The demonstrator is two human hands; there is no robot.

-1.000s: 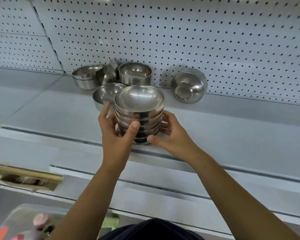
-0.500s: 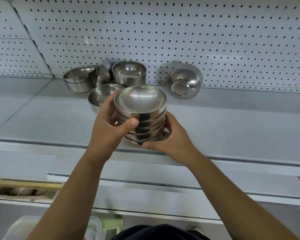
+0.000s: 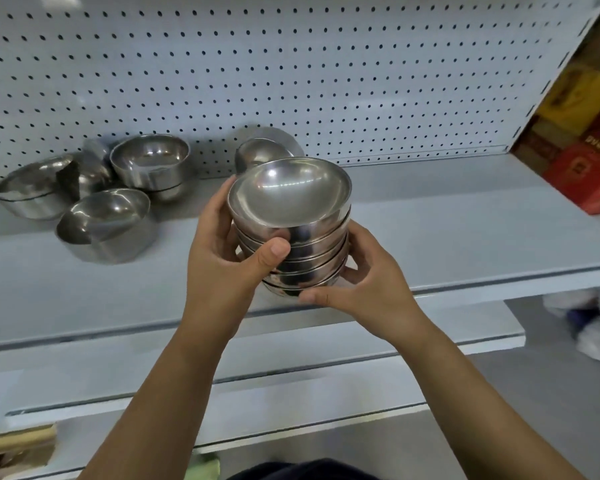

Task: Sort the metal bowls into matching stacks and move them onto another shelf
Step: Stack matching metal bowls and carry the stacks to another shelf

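Stack: a stack of shallow bowls, about 5 rims showing, nested upright. It is held in the air over the front part of the grey shelf and does not touch it.

Left hand: the left hand grips the stack's left side. Its thumb presses across the front of the upper bowls and its fingers curl round behind.

Right hand: the right hand cups the lower right side, with the thumb lying under the bottom bowl and the fingers curled round the far side.

What changed: 1 second ago the stack sat at the shelf's front edge with both hands closing on it. By 0.5 seconds ago it was coming up off the shelf. Now it is lifted clear, and the view has swung right, bringing in the shelf's right end and some red and yellow boxes.

Left behind: all sit where they were.
- The deep bowls, which look like 2 nested, stand at the back by the pegboard.
- A wide bowl sits in front of them.
- The far-left bowls are blurred.
- A tipped bowl leans on the pegboard, partly hidden behind the stack.

Meaning for the task: this matching stack looks finished and is now being carried. The turn to the right suggests the destination lies that way, or on the lower shelves, but which one cannot be told.

Risk: smooth nested steel can slide, so the 2-handed hold and a level carry matter.
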